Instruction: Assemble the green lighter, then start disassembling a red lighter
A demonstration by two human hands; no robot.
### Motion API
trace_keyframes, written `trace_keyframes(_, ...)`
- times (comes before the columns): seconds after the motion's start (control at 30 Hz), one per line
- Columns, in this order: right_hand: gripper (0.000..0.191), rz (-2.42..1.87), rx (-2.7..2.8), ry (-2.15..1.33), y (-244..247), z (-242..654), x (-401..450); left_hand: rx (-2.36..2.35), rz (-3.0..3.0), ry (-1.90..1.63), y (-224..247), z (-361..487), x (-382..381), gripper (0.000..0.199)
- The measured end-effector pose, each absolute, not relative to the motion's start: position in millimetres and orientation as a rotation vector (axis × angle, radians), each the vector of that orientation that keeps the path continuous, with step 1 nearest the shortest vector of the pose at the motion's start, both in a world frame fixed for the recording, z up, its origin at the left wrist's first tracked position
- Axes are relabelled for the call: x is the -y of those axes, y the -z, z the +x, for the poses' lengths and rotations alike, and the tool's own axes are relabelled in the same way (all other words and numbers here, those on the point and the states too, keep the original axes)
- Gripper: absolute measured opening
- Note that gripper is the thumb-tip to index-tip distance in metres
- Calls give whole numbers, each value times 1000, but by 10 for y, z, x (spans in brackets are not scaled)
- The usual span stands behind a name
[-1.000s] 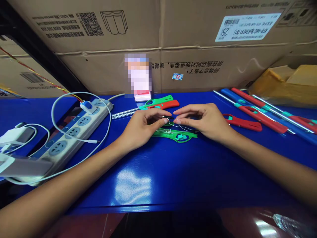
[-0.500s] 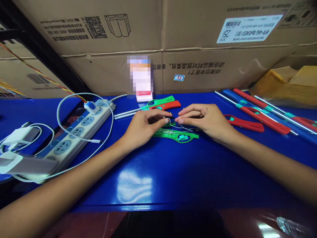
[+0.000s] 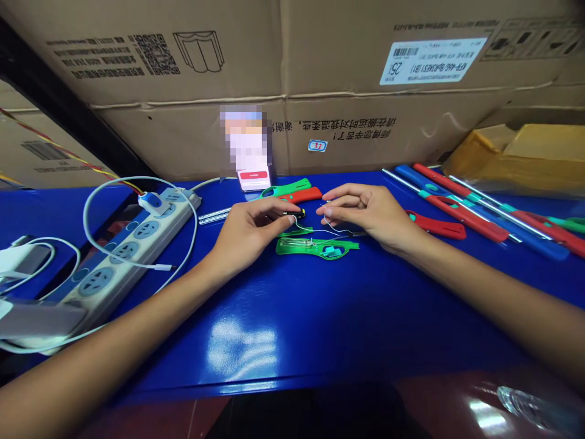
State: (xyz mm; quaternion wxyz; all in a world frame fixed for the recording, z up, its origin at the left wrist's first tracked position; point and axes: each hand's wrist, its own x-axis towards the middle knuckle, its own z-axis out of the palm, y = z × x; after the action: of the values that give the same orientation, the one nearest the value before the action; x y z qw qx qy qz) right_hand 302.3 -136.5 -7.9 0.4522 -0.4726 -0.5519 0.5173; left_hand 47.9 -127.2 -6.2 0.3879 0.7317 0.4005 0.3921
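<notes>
Between thumb and fingers, my left hand pinches a small black part with a yellowish end, from which a thin white wire runs to the right. My right hand is pinched near a loop of thin wire; what its fingertips hold is too small to name. Below the hands lies an opened green lighter shell with a clear piece and a teal trigger in it. Behind my left hand are a green lighter and a red lighter.
Several long lighters lie at the right, beside a red one. A power strip with white cables is at the left. A phone leans on a large cardboard box. A clear bottle shows at bottom right.
The hands have moved slightly apart, and the black part in my left hand shows more. The view has shifted, so the surroundings appear further left.
</notes>
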Motion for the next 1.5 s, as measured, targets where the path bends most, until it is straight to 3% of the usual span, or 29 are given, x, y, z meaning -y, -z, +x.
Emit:
trace_keyframes(0.17,39,-1177,1555,-1189,63,3083,1329,-1035,1893,-1004,59,469,1249,18)
trace_keyframes(0.4,22,-1314,2105,-600,-127,3351,1236,-1119,1963,-1034,113,416,1126,21)
trace_keyframes(0.63,25,-1223,2680,-708,-298,3668,1181,-1187,1991,-1070,127,388,1071,23)
trace_keyframes(0.87,20,-1273,2718,-797,-317,3632,1184,-1228,2152,-1048,187,438,1086,32)
trace_keyframes(1.17,25,-1212,2514,-969,-286,3556,1214,-1048,2565,-1012,243,572,1121,26)
trace_keyframes(1.5,33,-1185,2517,-925,-240,3597,1163,-1223,2191,-1334,132,389,1062,22)
